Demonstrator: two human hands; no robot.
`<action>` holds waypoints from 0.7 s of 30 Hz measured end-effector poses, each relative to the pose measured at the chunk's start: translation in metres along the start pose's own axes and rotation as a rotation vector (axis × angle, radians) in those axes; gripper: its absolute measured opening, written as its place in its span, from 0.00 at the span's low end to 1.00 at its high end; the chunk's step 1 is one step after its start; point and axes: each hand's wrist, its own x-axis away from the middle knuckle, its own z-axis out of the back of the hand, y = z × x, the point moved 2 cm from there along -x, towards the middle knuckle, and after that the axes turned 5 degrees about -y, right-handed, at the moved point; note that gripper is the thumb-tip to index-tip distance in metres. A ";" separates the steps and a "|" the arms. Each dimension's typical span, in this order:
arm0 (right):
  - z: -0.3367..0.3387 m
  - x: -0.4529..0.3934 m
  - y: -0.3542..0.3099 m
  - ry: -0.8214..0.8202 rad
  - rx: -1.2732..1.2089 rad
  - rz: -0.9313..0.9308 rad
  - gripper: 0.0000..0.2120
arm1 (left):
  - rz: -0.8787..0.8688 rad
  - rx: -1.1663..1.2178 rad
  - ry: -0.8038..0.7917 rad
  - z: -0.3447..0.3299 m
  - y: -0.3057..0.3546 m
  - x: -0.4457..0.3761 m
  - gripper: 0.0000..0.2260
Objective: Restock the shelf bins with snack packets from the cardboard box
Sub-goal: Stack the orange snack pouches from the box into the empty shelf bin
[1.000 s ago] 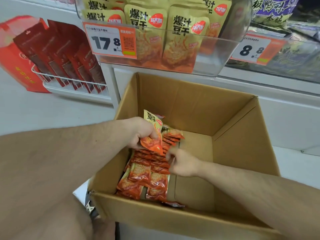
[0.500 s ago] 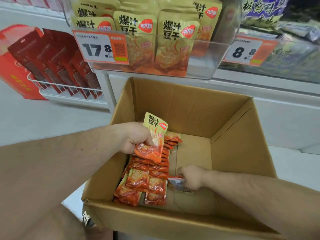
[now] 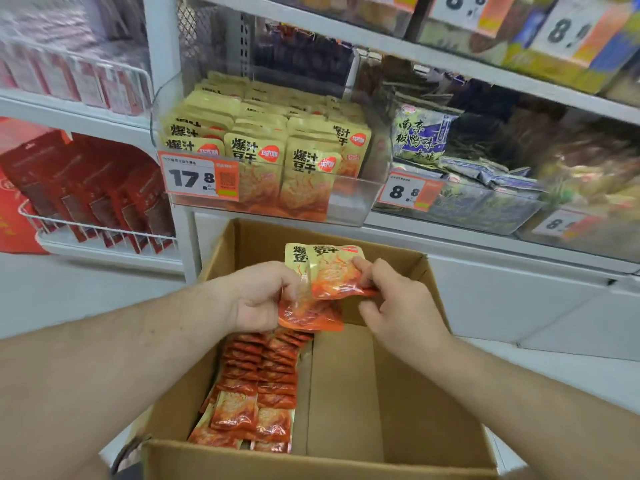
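An open cardboard box (image 3: 398, 403) stands in front of me, with several orange and yellow snack packets (image 3: 258, 386) stacked along its left side. Above the box my left hand (image 3: 258, 296) grips one packet (image 3: 306, 315) by its left edge. My right hand (image 3: 391, 303) pinches a second packet (image 3: 334, 271) that overlaps the first. Behind them a clear shelf bin (image 3: 349, 202) holds rows of the same yellow packets, with a 17.8 price tag (image 3: 197, 180) on its front.
To the right, a second clear bin (image 3: 485, 209) holds blue and grey packets behind an 8.8 tag. Red packets stand in a white wire rack (image 3: 100, 237) at the left. White shelf edges run above and below the bins. The box's right half shows bare cardboard.
Both hands have risen out of the box. My right hand has brought a second packet up beside the one in my left hand. The view has tilted up toward the shelf.
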 end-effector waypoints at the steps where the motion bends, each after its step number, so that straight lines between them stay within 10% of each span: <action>1: -0.003 0.001 -0.005 -0.002 0.013 0.034 0.19 | -0.030 0.023 -0.034 -0.004 0.001 0.003 0.25; 9: -0.014 0.002 -0.021 -0.027 0.184 0.217 0.20 | -0.142 0.022 -0.041 -0.025 0.000 0.011 0.08; 16: -0.002 0.008 -0.028 0.078 0.184 0.235 0.15 | -0.272 -0.075 0.038 -0.021 0.003 0.005 0.11; 21: 0.032 -0.021 -0.017 0.243 0.117 0.090 0.12 | -0.325 -0.559 0.116 -0.017 0.009 0.008 0.21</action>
